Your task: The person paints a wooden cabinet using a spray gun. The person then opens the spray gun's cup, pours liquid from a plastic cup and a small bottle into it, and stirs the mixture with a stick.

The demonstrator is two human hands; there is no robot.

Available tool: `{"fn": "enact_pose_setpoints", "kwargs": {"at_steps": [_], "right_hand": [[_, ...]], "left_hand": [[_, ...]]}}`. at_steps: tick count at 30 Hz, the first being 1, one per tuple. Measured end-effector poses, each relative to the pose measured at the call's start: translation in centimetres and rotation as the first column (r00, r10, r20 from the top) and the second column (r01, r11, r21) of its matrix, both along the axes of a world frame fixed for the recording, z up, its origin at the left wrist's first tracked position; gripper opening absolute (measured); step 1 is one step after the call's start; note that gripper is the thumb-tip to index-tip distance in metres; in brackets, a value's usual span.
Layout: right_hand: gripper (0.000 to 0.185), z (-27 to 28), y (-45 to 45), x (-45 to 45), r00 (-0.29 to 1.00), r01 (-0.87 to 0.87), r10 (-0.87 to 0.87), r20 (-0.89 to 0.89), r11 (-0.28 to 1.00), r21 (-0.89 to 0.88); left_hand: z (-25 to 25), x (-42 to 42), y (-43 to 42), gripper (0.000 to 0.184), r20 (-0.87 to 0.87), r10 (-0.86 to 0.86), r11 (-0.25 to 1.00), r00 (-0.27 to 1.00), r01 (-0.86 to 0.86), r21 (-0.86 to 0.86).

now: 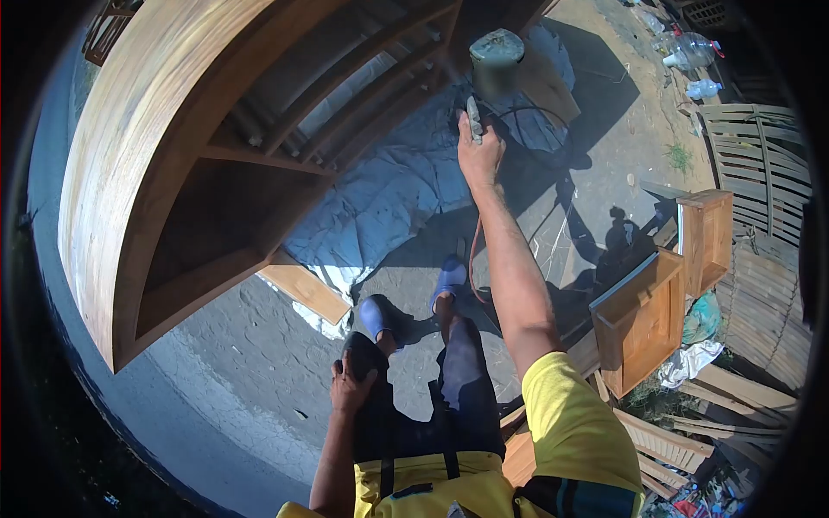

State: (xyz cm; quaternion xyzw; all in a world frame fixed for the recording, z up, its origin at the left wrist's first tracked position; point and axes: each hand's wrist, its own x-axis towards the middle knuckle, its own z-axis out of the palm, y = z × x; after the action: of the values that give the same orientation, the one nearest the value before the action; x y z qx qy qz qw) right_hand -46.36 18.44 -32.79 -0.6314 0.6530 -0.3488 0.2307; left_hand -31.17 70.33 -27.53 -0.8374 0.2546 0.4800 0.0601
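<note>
Yellow cloth covers our right shoulder, and from that sleeve [574, 423] the bare arm stretches forward to our right hand [480, 160], its fingers wrapped around the handle of a sprayer [474, 121]. Its cup [497, 57] sits at the top, the lower part blurred, and we cannot tell where the nozzle points. The sprayer is held up in front of us, near the slatted side of a large wooden cabinet [104, 198] on our left. A reddish hose [473, 263] hangs below our forearm. Our left hand [351, 390] rests on our left leg, fingers a little apart. Pale sheeting [371, 207] lies crumpled on the ground beside the cabinet, a board [307, 290] on its near edge, just ahead of our blue clogs [374, 316]. Two drawers [643, 332] stand on our right, near a slatted fence [760, 155]
</note>
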Motion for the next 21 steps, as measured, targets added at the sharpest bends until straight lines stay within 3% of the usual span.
{"fn": "enact_pose_setpoints", "kwargs": {"at_steps": [2,4,6,9,10,12,14,15,19,21], "right_hand": [[0.051,-3.5,-1.1,-0.5,1.0,-0.008,0.008,0.007,1.0,0.025],[0.055,-5.4,-1.3,-0.9,1.0,-0.007,0.006,0.009,0.999,0.047],[0.051,-5.6,0.0,-1.8,0.991,-0.131,0.121,0.055,0.963,0.237],[0.041,-7.2,1.8,-2.4,0.99,-0.129,0.107,0.091,0.947,0.294],[0.041,-8.8,1.9,-2.3,0.99,-0.13,0.108,0.092,0.95,0.284],[0.04,-12.2,1.5,-2.0,0.99,-0.089,0.089,0.106,0.996,0.001],[0.04,-14.2,0.7,-1.3,0.99,-0.105,0.112,0.086,0.991,-0.082],[0.041,-15.2,0.4,-1.0,0.989,-0.12,0.131,0.064,0.981,-0.149],[0.044,-20.1,-0.9,-0.1,0.992,-0.127,0.126,-0.018,0.984,-0.128],[0.049,-21.5,-0.3,-0.3,0.992,-0.116,0.114,-0.046,0.993,-0.029]], "left_hand": [[-2.1,0.4,-1.1,0.094,0.048,-0.162,0.984,0.986,0.158,0.089],[-2.9,1.1,-3.8,0.087,0.132,-0.186,0.976,0.974,0.168,0.137],[-4.7,3.2,-3.8,0.083,0.169,-0.124,0.992,0.978,0.118,0.046],[-6.5,5.2,-5.3,0.078,0.202,-0.082,0.991,0.976,0.102,-0.089],[-7.0,5.8,-5.9,0.078,0.232,-0.082,0.986,0.969,0.112,-0.119],[-8.6,6.8,-6.9,0.075,0.258,-0.08,0.982,0.963,0.121,-0.145],[-10.2,7.6,-7.6,0.071,0.326,-0.048,0.961,0.944,0.132,-0.242],[-10.1,7.5,-8.7,0.068,0.369,-0.062,0.966,0.927,0.149,-0.212],[-13.2,8.9,-9.4,0.064,0.47,0.012,0.916,0.882,0.179,-0.359],[-14.7,9.4,-9.8,0.062,0.502,0.062,0.901,0.863,0.168,-0.4]]}}
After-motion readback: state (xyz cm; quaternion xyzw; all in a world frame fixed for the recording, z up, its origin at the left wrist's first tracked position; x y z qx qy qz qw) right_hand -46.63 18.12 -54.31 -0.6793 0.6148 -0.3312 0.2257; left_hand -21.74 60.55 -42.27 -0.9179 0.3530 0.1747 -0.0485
